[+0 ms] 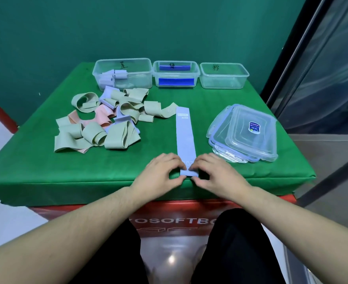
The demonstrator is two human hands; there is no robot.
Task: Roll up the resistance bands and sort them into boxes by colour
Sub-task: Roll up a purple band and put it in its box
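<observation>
I have a lavender band laid flat and straight on the green-covered bench, its long axis running away from me. Its near end is folded over into a small first roll right at the bench's front edge. My left hand pinches the left side of that roll, thumb below and fingers curled on top; my right hand pinches the right side the same way — both hands are grasping the band's rolled end.

Taking the lavender band as the landmark: to its left lies a loose pile of bands, mostly sage green, with some pink and a few lavender pieces mixed in. To its right, just beside it, sits a stack of clear lids, the top one bearing a blue sticker.

Beyond the band's far end stand 3 clear boxes in a row, each with a handwritten mark. The left box holds several rolled lavender bands. The middle box shows blue strips on its front and back — I cannot tell whether these are bands or labels. The right box has nothing I can make out inside.
</observation>
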